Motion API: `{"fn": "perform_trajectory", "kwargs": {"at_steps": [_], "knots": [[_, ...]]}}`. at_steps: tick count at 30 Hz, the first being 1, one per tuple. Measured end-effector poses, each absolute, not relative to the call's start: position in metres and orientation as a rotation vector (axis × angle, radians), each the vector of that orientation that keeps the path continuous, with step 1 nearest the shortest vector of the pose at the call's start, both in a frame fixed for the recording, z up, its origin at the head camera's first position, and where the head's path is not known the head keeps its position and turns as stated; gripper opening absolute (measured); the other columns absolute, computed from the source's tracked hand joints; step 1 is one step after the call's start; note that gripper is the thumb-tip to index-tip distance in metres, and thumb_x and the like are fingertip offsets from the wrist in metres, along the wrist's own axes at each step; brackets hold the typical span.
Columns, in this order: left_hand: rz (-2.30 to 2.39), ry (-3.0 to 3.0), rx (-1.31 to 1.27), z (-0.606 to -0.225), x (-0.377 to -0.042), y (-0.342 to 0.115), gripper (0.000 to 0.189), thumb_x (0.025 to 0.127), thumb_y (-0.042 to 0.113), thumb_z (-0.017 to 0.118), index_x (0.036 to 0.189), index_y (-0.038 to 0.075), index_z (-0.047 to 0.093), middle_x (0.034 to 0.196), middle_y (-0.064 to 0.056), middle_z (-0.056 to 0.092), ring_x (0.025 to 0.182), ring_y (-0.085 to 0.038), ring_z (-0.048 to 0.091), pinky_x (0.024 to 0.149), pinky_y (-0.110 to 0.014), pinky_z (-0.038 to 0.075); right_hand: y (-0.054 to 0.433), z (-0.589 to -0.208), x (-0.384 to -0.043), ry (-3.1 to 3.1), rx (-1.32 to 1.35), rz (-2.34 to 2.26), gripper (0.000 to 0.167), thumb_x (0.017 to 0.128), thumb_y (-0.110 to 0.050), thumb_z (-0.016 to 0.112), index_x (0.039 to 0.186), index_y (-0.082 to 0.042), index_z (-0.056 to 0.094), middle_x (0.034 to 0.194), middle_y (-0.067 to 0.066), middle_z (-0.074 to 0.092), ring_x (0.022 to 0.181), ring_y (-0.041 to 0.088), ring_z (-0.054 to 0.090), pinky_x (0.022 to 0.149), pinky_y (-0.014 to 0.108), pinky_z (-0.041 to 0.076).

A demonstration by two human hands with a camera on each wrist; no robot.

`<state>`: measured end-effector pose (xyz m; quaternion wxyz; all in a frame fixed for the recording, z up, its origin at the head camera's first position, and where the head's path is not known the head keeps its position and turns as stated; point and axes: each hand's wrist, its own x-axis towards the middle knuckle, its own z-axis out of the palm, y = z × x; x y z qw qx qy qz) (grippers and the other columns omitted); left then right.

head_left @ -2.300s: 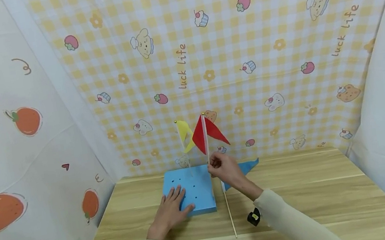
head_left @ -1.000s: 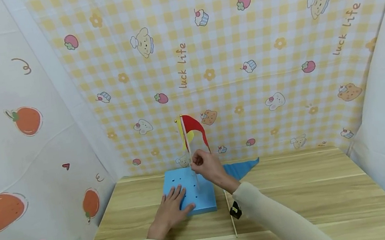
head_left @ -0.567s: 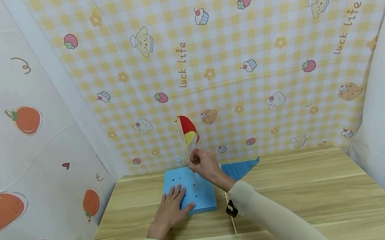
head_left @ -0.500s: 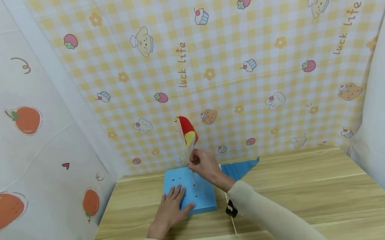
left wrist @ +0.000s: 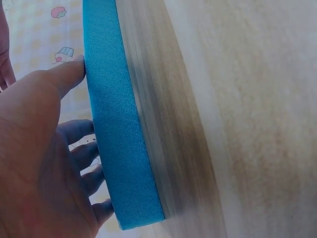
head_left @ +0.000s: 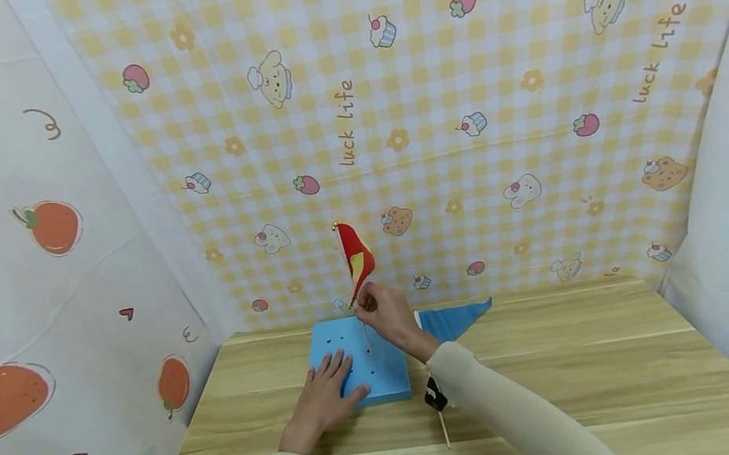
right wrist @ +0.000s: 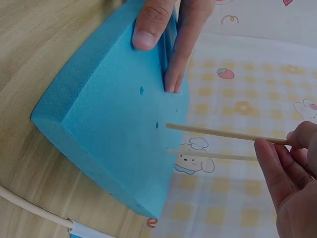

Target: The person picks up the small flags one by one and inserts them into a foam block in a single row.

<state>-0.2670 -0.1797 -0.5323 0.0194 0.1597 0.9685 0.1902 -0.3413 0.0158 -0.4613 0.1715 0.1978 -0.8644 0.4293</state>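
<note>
My right hand (head_left: 389,317) pinches the wooden stick of a red flag (head_left: 350,239) between thumb and fingers, holding it nearly upright over a blue foam block (head_left: 392,378). In the right wrist view, the held stick's lower tip (right wrist: 169,126) is right beside a small hole (right wrist: 157,125) in the block. A yellow flag (head_left: 358,264) overlaps the red one in the head view; its stick (right wrist: 213,154) stands in the block farther back. My left hand (head_left: 323,399) rests on the block's left front part with its fingers spread.
A blue flag (head_left: 454,320) lies on the wooden table (head_left: 574,377) to the right of the block, its stick pointing toward me and partly covered by my right arm. Several holes dot the block's top. A checked cloth (head_left: 429,90) hangs behind the table.
My right hand has carried the red flag left, from the block's right edge to over a hole, then slightly left and lower lately. My left hand has stayed in place.
</note>
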Motion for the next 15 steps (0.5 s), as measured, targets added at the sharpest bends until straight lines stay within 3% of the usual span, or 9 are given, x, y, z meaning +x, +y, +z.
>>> {"fn": "perform_trajectory", "kwargs": {"at_steps": [5,15], "knots": [[0.582,3.012,0.496,-0.5330,-0.2670,-0.1800,0.078,0.104,0.055,0.062,0.161,0.005,0.047,0.172,-0.017,0.037,0.163,-0.042,0.028,0.130,-0.068,0.021,0.0126,-0.4642,-0.3446,-2.447,0.577,1.205,0.008,0.099,-0.009,0.075,0.106,-0.006,0.072,0.091,0.007,0.077,0.075,0.012,0.068,0.072,0.023,0.062],[0.580,3.019,0.502,-0.5329,-0.2666,-0.1799,0.078,0.104,0.056,0.063,0.161,0.005,0.047,0.172,-0.017,0.038,0.162,-0.042,0.028,0.129,-0.068,0.022,0.0115,-0.4687,-0.3468,-2.439,0.585,1.211,0.006,0.098,-0.009,0.075,0.095,-0.009,0.069,0.086,0.005,0.073,0.072,0.012,0.064,0.066,0.020,0.057]]}}
